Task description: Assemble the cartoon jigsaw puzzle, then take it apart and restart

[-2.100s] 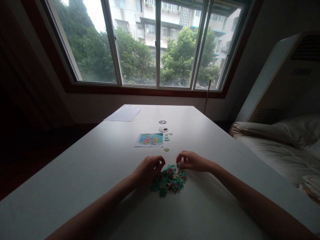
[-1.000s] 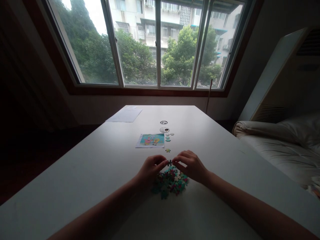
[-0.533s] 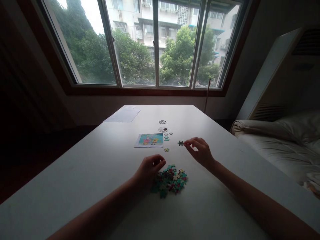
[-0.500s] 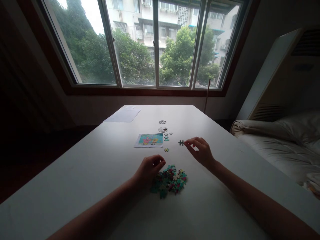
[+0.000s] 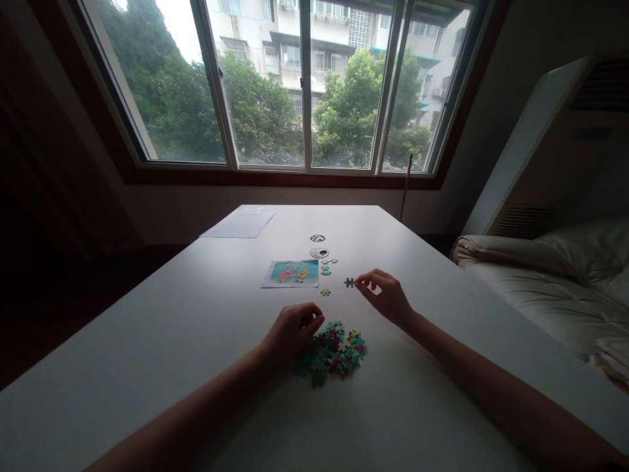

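A heap of small teal, pink and white jigsaw pieces [image 5: 331, 351] lies on the white table [image 5: 196, 328] in front of me. My left hand [image 5: 291, 330] rests curled at the heap's left edge; whether it holds anything is hidden. My right hand [image 5: 386, 294] is stretched forward past the heap, pinching one dark teal piece [image 5: 349, 282] at the table surface. A colourful cartoon reference picture [image 5: 291, 273] lies further out, with a few loose pieces [image 5: 326, 267] beside it and one more piece [image 5: 325, 292] nearer to me.
Two small round objects [image 5: 319, 252] sit beyond the picture. A sheet of paper [image 5: 239, 223] lies at the table's far left. A big window [image 5: 304, 85] fills the back wall. A bed with pale bedding [image 5: 550, 275] is close on the right.
My right hand lifted one piece from the heap, carried it forward and right, and now holds it low near the loose pieces. My left hand stayed by the heap.
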### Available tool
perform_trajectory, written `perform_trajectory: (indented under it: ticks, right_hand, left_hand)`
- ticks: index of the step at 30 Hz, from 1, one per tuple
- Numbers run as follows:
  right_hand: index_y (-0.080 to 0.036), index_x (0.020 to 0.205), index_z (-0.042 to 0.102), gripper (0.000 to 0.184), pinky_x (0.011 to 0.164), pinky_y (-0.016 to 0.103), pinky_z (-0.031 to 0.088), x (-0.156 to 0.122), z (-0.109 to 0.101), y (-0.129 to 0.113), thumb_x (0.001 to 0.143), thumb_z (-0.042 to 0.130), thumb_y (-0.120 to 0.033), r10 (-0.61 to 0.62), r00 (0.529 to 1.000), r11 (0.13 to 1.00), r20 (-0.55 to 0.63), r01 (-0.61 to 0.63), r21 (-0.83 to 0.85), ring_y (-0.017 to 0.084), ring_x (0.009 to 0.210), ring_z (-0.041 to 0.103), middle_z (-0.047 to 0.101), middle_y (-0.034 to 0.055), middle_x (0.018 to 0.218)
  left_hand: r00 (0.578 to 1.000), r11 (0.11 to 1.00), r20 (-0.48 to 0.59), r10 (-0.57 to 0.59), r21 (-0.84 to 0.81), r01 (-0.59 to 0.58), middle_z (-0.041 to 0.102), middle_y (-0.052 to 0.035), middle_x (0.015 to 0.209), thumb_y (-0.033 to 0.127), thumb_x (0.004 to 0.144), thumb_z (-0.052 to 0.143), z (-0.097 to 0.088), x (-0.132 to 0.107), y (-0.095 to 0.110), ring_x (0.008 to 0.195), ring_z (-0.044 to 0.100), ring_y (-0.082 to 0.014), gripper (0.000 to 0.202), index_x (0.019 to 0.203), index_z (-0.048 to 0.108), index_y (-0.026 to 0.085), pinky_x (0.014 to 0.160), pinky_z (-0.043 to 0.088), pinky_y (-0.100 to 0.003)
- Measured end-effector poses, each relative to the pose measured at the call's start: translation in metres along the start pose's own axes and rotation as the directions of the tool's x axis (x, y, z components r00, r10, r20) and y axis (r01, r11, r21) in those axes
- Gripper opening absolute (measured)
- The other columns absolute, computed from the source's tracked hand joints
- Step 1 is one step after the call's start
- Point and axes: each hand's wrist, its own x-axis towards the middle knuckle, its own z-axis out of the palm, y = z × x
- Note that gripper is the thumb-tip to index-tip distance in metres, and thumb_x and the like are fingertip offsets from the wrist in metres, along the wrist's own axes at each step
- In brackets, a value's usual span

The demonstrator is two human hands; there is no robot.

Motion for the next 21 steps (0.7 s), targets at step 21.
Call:
perform_trajectory:
  ticks: [21]
  right_hand:
    - [-0.020,0.076,0.070,0.019,0.057,0.022,0.039,0.013,0.042,0.027,0.072,0.059,-0.034,0.225,0.918,0.969,0.328,-0.245,0.020,0.011,0.059,0.053,0.065,0.0011,0.069]
  left_hand:
    - [1.000,1.000,-0.014,-0.005,0.015,0.005,0.047,0.0046,0.052,0.030,0.079,0.049,-0.001,0.002,0.002,0.047,0.037,-0.0074,0.021,0.071,0.060,0.014,0.047,0.030,-0.018]
